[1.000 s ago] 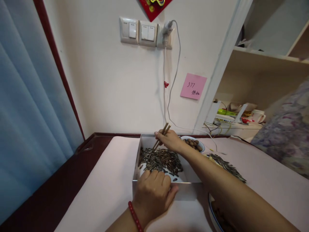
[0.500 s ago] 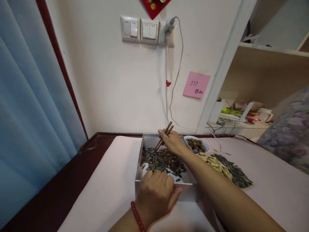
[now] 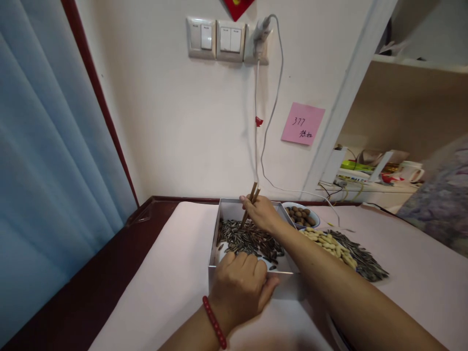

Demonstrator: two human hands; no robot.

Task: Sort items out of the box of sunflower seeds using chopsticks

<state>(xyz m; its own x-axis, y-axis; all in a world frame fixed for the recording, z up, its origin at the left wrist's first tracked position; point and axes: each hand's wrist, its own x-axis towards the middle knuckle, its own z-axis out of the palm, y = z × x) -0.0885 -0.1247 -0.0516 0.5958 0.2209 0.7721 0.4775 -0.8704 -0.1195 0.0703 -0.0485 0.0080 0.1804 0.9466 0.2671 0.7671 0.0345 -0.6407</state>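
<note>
The chopsticks [image 3: 255, 192] had their lower tips lost among dark seeds [image 3: 237, 239]. The left fingers [image 3: 250, 265] covered part of the near rim of the box [image 3: 290, 287]. The right forearm [image 3: 329, 282] hid part of its right side and most of a bowl [image 3: 334, 331], cropped below. The top edge cut a red ornament [image 3: 237, 7].

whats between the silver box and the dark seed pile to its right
In the head view, pale peanuts lie between the silver box and that dark seed pile; the right forearm crosses there too.
</note>
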